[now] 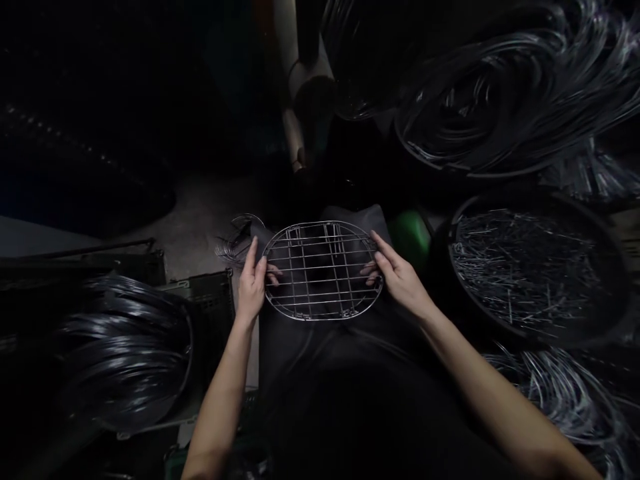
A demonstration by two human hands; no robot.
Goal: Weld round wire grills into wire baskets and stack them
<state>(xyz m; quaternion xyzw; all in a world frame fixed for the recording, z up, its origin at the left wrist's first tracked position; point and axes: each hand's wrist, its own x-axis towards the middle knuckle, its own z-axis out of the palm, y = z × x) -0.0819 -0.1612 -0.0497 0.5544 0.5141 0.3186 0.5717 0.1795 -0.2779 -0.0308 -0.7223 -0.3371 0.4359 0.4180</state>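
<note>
A round wire rack (323,270) with a grid of thin metal bars is held level over my lap, in the middle of the view. My left hand (251,287) grips its left rim, thumb on top and fingers curled underneath. My right hand (397,277) grips the right rim the same way. Short wire legs stick up from the rack's far side. Dark cloth (330,347) covers my knees below it.
A black tub (540,267) of short cut wires stands at the right. Large stacks of wire rings (505,93) fill the upper right, with more rings (125,347) at the lower left and lower right. A green object (411,237) lies beside the rack. Loose wires (235,243) lie left of it.
</note>
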